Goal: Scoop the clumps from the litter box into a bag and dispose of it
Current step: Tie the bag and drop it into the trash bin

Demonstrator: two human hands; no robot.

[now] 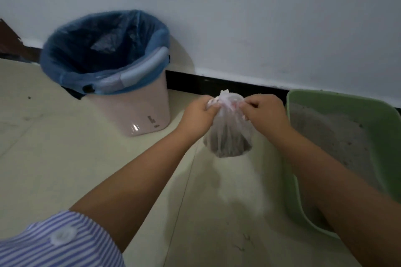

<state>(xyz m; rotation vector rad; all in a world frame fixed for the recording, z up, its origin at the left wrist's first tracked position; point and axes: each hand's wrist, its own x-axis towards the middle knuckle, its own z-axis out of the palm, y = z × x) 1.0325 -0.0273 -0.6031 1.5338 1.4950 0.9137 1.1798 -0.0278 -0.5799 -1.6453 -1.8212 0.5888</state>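
We hold a small translucent plastic bag [229,130] in the air above the pale tiled floor [65,158], between the bin and the litter box. Our left hand [200,114] is curled round the gathered top of the bag on its left side, and our right hand [263,109] pinches the bunched plastic on the right side, fingers bent and thumb pressing in. The two hands sit close together at the bag's neck, where a white twist of plastic sticks up between them. The bottom of the bag hangs down and is filled with dark, clumped material.

To the left, against the white wall [238,17], stands a pale pink bin [134,112] lined with a blue bag [71,56] folded over its rim; a light-coloured handle lies across the near rim. The bin's mouth faces us and its inside looks dark.

To the right, a green litter box [368,110] rests on the floor next to the black skirting [195,82], with grey litter [332,136] inside. Our right forearm crosses over its near corner. A striped blue-and-white sleeve [54,243] with a white button shows at the lower left.
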